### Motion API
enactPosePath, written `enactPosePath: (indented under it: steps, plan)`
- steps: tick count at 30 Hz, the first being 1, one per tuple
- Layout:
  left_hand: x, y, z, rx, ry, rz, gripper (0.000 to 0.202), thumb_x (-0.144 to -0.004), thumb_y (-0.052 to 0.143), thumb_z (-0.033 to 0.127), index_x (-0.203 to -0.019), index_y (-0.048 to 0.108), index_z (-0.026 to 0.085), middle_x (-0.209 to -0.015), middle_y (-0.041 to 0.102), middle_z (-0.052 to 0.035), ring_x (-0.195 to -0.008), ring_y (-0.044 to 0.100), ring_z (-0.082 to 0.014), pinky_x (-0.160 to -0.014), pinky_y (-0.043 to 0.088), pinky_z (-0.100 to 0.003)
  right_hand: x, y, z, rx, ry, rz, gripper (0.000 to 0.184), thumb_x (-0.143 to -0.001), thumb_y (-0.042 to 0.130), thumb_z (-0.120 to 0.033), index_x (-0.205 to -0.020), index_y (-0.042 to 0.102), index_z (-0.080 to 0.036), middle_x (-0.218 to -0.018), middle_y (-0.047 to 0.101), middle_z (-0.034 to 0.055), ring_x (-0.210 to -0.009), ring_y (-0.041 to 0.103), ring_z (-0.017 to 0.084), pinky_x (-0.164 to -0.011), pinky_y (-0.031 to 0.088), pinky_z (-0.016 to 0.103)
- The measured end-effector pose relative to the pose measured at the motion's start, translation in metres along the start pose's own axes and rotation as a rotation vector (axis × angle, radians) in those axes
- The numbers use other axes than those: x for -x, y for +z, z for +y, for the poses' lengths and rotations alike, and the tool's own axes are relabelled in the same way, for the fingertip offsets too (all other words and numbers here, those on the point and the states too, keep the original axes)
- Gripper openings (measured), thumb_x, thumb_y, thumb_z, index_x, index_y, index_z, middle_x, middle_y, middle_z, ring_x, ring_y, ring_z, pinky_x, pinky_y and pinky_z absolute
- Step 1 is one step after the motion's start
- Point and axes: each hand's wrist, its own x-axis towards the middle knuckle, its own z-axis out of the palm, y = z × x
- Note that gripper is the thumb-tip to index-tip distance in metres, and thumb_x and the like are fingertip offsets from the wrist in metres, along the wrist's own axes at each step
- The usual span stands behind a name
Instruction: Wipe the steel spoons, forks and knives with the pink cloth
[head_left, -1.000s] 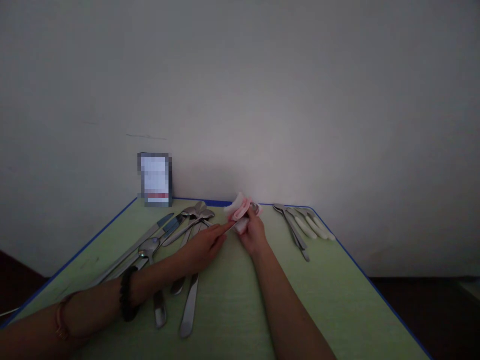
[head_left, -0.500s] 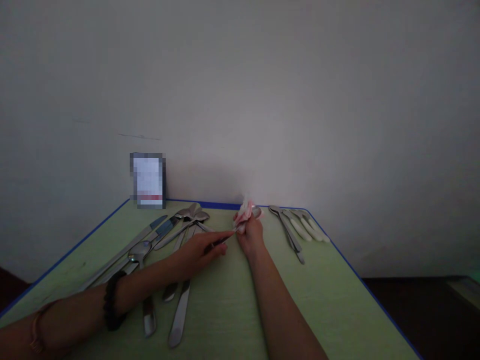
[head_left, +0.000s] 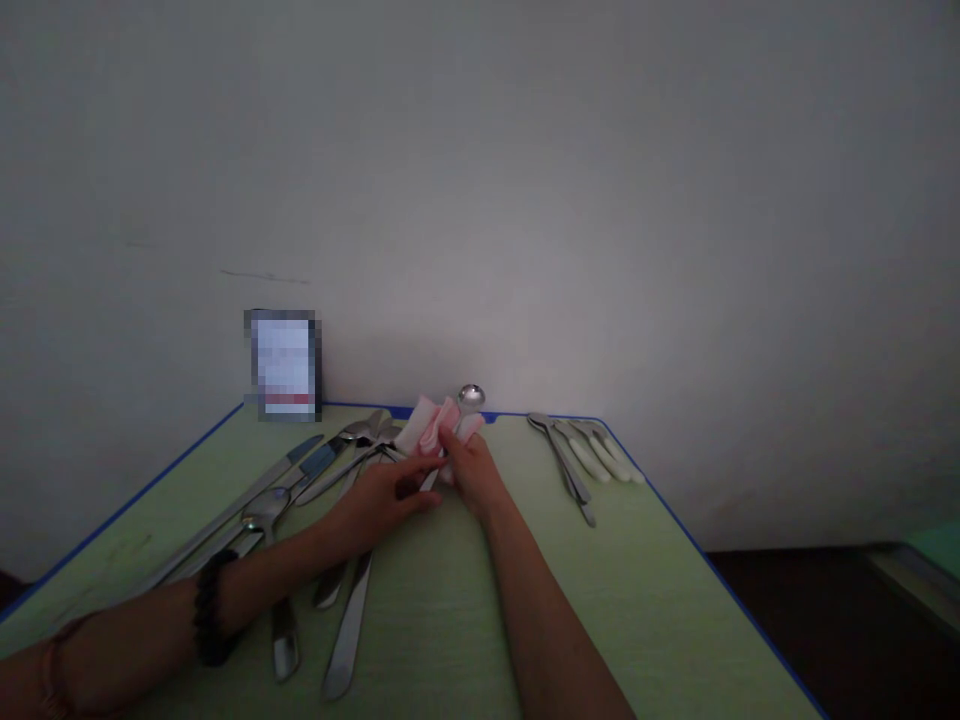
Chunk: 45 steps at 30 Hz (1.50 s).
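Note:
A metal spoon [head_left: 472,396] is held up over the far part of the table, its round bowl pointing away from me. My left hand [head_left: 386,500] pinches the lower end of its handle between thumb and fingers. My right hand [head_left: 474,468] grips a crumpled pink and white cloth [head_left: 426,428] against the handle just below the bowl. Fingers and cloth hide much of the handle. Left of my hands and under my left forearm lie several loose spoons [head_left: 264,510] and knives [head_left: 304,448], some overlapping.
On the right of the green table [head_left: 442,620] lie metal spoons [head_left: 566,465] and several pieces of cutlery with white handles [head_left: 592,462]. A blurred tablet-like screen [head_left: 286,362] stands at the far left, against the wall [head_left: 525,200]. Blue edging lines the table.
My right hand has shifted left with the cloth, which looks more spread out. The spoon's bowl, partly covered before, now shows fully above the cloth. My left hand still holds the handle end.

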Motion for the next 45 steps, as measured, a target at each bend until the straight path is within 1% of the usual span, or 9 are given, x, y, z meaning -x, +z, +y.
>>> enactPosePath:
  steps: [3, 7, 15, 18, 26, 33, 38, 42, 45]
  plan:
    - [-0.001, 0.001, 0.001, 0.129, -0.012, 0.028, 0.053, -0.078, 0.061, 0.037, -0.126, 0.058, 0.017, -0.082, 0.069, -0.0019, -0.071, 0.061, -0.0186, -0.067, 0.046, -0.028, 0.000, 0.001, 0.000, -0.070, 0.062, -0.024, 0.040, -0.072, 0.066, -0.056, -0.083, 0.066, -0.017, -0.070, 0.067, 0.0032, -0.069, 0.062, 0.018, -0.062, 0.048, 0.028]
    - [-0.001, 0.002, -0.001, 0.262, -0.029, 0.010, 0.058, -0.080, 0.061, 0.038, -0.132, 0.050, 0.016, -0.079, 0.070, -0.0020, -0.070, 0.064, -0.0198, -0.066, 0.048, -0.030, -0.001, 0.006, 0.001, -0.193, 0.098, 0.095, 0.041, -0.068, 0.067, -0.058, -0.076, 0.059, -0.019, -0.062, 0.060, -0.0006, -0.056, 0.053, 0.014, -0.055, 0.043, 0.026]
    - [-0.001, 0.001, -0.006, 0.292, -0.007, 0.012, 0.057, -0.079, 0.064, 0.037, -0.130, 0.053, 0.013, -0.091, 0.072, -0.0064, -0.080, 0.067, -0.0211, -0.072, 0.051, -0.031, 0.009, 0.010, -0.014, 0.233, 0.039, 0.207, 0.044, -0.078, 0.051, -0.059, -0.057, 0.046, -0.021, -0.049, 0.042, -0.0043, -0.047, 0.038, 0.010, -0.045, 0.029, 0.025]
    - [0.000, 0.001, -0.005, 0.290, 0.022, -0.010, 0.057, -0.080, 0.064, 0.035, -0.131, 0.053, 0.013, -0.095, 0.072, -0.0072, -0.082, 0.066, -0.0201, -0.072, 0.050, -0.030, 0.011, 0.012, -0.021, 0.320, -0.010, 0.215, 0.044, -0.079, 0.048, -0.058, -0.056, 0.047, -0.020, -0.051, 0.046, -0.0024, -0.049, 0.041, 0.011, -0.047, 0.030, 0.025]
    - [0.000, 0.000, -0.002, 0.296, 0.038, 0.007, 0.051, -0.083, 0.059, 0.032, -0.132, 0.053, 0.016, -0.082, 0.070, -0.0027, -0.069, 0.064, -0.0171, -0.065, 0.048, -0.028, 0.007, 0.010, -0.019, 0.343, -0.070, 0.298, 0.043, -0.079, 0.046, -0.059, -0.058, 0.047, -0.020, -0.054, 0.046, -0.0013, -0.053, 0.042, 0.013, -0.049, 0.031, 0.026]
    - [-0.002, 0.002, -0.002, 0.482, -0.046, 0.037, 0.039, -0.076, 0.067, 0.033, -0.106, 0.047, 0.019, -0.075, 0.066, 0.0001, -0.063, 0.065, -0.0158, -0.056, 0.046, -0.025, 0.010, 0.012, -0.027, 0.367, -0.023, 0.272, 0.045, -0.078, 0.047, -0.059, -0.055, 0.045, -0.020, -0.050, 0.042, -0.0025, -0.049, 0.037, 0.012, -0.046, 0.028, 0.026]
    - [0.000, 0.003, 0.001, 0.445, -0.031, 0.028, 0.036, -0.077, 0.066, 0.031, -0.101, 0.043, 0.020, -0.067, 0.062, 0.0040, -0.060, 0.061, -0.0137, -0.058, 0.047, -0.025, 0.013, 0.010, -0.025, 0.309, -0.002, 0.233, 0.046, -0.078, 0.050, -0.061, -0.057, 0.048, -0.020, -0.050, 0.045, -0.0017, -0.048, 0.038, 0.012, -0.045, 0.029, 0.026]
    - [0.001, 0.000, 0.008, 0.376, 0.018, 0.037, 0.027, -0.084, 0.056, 0.037, -0.100, 0.043, 0.019, -0.061, 0.053, 0.0067, -0.052, 0.048, -0.0109, -0.051, 0.036, -0.023, 0.012, 0.009, -0.021, 0.279, -0.009, 0.242, 0.047, -0.076, 0.052, -0.063, -0.058, 0.052, -0.020, -0.050, 0.050, 0.0006, -0.050, 0.044, 0.015, -0.045, 0.032, 0.027]
    - [0.001, -0.001, 0.013, 0.355, -0.003, 0.061, 0.027, -0.086, 0.054, 0.042, -0.095, 0.044, 0.019, -0.062, 0.050, 0.0068, -0.050, 0.041, -0.0097, -0.046, 0.027, -0.022, 0.011, 0.010, -0.021, 0.257, -0.036, 0.200, 0.048, -0.077, 0.051, -0.064, -0.064, 0.057, -0.018, -0.058, 0.059, 0.0036, -0.055, 0.051, 0.017, -0.049, 0.037, 0.027]
